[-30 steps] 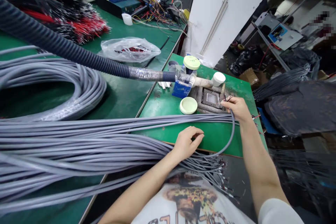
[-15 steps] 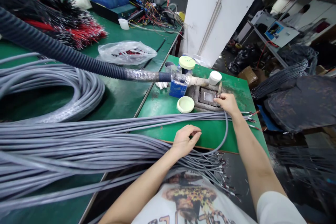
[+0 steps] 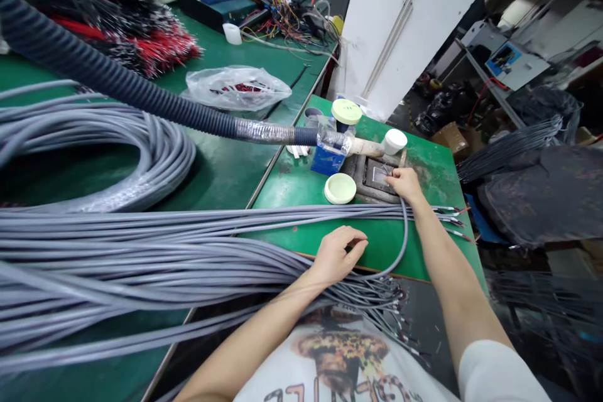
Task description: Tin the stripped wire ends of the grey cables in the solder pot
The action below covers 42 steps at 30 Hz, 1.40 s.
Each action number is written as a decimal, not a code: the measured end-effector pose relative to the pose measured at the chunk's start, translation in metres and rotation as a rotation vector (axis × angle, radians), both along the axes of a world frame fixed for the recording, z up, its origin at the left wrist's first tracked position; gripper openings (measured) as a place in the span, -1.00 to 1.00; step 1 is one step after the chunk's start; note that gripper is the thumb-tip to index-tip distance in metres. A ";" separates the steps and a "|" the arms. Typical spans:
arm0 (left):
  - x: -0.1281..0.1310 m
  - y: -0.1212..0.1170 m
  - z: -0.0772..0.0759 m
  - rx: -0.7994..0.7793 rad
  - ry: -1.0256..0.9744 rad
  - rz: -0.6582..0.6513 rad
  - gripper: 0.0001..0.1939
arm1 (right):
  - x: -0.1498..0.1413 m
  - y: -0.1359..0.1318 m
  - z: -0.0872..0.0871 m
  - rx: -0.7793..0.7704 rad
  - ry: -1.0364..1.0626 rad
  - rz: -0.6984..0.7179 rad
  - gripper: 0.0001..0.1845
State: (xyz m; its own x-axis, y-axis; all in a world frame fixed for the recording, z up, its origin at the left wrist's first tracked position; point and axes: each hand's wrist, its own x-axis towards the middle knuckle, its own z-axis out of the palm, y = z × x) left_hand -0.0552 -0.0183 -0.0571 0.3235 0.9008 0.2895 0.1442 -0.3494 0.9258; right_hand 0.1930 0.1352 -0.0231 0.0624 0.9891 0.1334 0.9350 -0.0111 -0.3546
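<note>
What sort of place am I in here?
Likely a wiring workshop: grey cables lie across green benches, red and black wires are heaped behind, and a ribbed hose stretches over.

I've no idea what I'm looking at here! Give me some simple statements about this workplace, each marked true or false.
1. The right hand holds a grey cable. True.
2. Both hands reach into the blue tray. False: the left hand is at the cable bundle.
3. A ribbed hose stretches over the green worktop. True.
4. A red box stands near the pale dish. False: the box there is blue.
5. A cable coil lies at the picture's left. True.
</note>
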 end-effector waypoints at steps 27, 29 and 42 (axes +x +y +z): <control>0.018 0.036 0.020 0.350 0.455 0.079 -0.78 | 0.130 -0.343 0.042 -0.547 -0.043 -0.689 -0.47; 0.029 0.046 0.022 0.371 0.618 0.094 -0.76 | 0.117 -0.362 0.036 -0.575 0.031 -0.661 -0.47; 0.043 0.000 0.055 0.515 0.483 0.001 -0.81 | -0.037 -0.216 0.017 0.064 1.623 -0.066 -0.50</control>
